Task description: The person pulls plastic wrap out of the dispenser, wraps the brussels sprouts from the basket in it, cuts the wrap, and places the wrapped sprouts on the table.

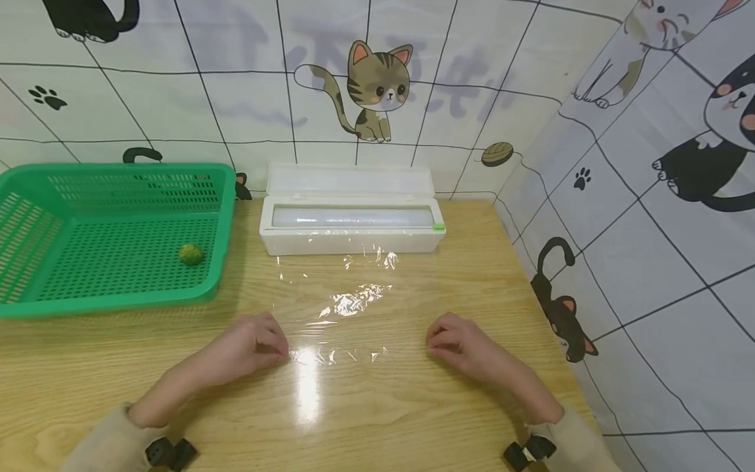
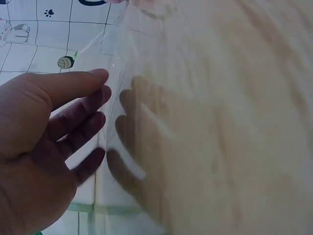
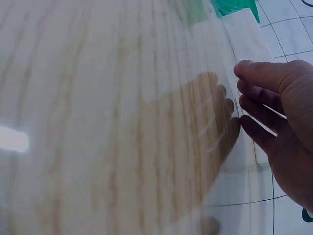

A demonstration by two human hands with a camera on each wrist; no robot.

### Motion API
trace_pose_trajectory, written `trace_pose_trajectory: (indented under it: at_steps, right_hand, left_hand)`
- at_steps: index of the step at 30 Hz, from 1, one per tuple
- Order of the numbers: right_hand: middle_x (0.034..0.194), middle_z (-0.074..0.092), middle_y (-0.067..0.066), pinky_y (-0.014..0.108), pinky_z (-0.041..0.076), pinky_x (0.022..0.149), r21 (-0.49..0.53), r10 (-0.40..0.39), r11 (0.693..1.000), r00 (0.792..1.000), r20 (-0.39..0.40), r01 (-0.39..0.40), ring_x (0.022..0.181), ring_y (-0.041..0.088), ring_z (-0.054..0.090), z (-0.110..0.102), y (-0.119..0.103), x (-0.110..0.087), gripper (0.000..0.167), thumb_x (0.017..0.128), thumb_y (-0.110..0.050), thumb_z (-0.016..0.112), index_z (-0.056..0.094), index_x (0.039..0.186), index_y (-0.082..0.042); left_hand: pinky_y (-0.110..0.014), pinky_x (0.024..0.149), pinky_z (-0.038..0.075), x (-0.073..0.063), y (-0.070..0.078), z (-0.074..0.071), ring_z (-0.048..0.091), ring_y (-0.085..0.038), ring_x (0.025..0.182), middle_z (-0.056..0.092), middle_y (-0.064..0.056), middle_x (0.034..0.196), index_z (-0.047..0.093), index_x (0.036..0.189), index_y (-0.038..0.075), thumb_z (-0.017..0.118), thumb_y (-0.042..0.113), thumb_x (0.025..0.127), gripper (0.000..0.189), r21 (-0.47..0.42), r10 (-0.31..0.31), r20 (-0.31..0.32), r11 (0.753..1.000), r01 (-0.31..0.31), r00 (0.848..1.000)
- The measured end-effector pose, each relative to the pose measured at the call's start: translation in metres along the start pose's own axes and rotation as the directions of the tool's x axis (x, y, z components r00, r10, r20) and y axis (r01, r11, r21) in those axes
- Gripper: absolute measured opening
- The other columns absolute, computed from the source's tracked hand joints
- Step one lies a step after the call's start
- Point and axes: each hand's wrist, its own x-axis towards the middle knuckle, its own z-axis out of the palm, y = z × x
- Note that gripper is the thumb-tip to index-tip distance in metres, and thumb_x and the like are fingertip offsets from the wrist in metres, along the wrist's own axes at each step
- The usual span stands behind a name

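A clear sheet of plastic wrap (image 1: 356, 301) stretches over the tabletop from a white wrap dispenser box (image 1: 354, 244) toward me. My left hand (image 1: 257, 344) pinches the sheet's near left corner between thumb and fingers. At the near right corner my right hand (image 1: 463, 347) pinches it the same way. The dispenser's lid (image 1: 350, 181) stands raised, with a roll (image 1: 354, 217) inside and a small green slider (image 1: 438, 227) at its right end. In the left wrist view, the left hand's (image 2: 54, 122) fingertips meet the film edge; the right hand's (image 3: 281, 112) do likewise in the right wrist view.
A green plastic basket (image 1: 118, 305) stands at the left of the wooden table (image 1: 377, 432), with a small yellow-green ball (image 1: 191, 254) in it. A cat-patterned sheet (image 1: 248, 111) hangs behind and on the right side, bordering the table.
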Motion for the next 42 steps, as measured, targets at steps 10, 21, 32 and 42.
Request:
trace_pose_trajectory:
  at_steps: [10,21,32,42]
  right_hand:
    - [0.100,0.069,-0.003,0.030,0.054,0.084,-0.029,-0.105,0.994,0.994,0.017,0.105,0.095,0.015,0.062,-0.005,0.000,-0.002,0.013,0.083,-0.001,0.082,0.078,0.089,-0.012]
    - [0.109,0.070,0.000,0.037,0.056,0.089,-0.106,-0.093,0.990,0.995,0.026,0.095,0.103,0.018,0.064,-0.002,-0.007,-0.012,0.015,0.083,-0.002,0.081,0.078,0.095,-0.010]
    - [0.114,0.071,0.003,0.037,0.056,0.091,-0.149,-0.091,0.985,0.996,0.020,0.093,0.105,0.020,0.066,-0.002,-0.009,-0.015,0.020,0.082,-0.003,0.082,0.079,0.101,-0.009]
    - [0.117,0.071,0.002,0.033,0.055,0.095,-0.125,-0.045,0.991,0.999,0.029,0.048,0.109,0.021,0.066,-0.001,-0.011,-0.019,0.020,0.083,-0.003,0.082,0.079,0.102,-0.009]
  left_hand:
    - [-0.039,0.084,0.036,-0.003,0.011,-0.010,0.057,-0.008,0.093,0.065,0.017,0.095,0.079,0.087,0.020,0.086,0.012,0.081,0.013,0.159,-0.053,0.068,0.986,0.041,0.996]
    - [-0.021,0.064,0.054,0.003,0.025,-0.072,0.066,-0.009,0.079,0.074,0.006,0.095,0.077,0.104,0.013,0.081,-0.009,0.079,0.033,0.008,-0.006,-0.197,1.000,0.008,0.980]
    - [-0.017,0.083,0.050,0.007,0.001,-0.154,0.070,-0.007,0.096,0.073,0.017,0.109,0.068,0.129,0.009,0.072,0.021,0.098,0.034,-0.398,-0.603,-0.312,0.785,0.475,0.734]
    - [-0.017,0.096,0.048,0.006,-0.033,-0.173,0.059,-0.007,0.116,0.068,0.010,0.123,0.066,0.134,0.014,0.069,0.018,0.100,0.034,-0.677,-0.667,-0.239,0.635,0.371,0.706]
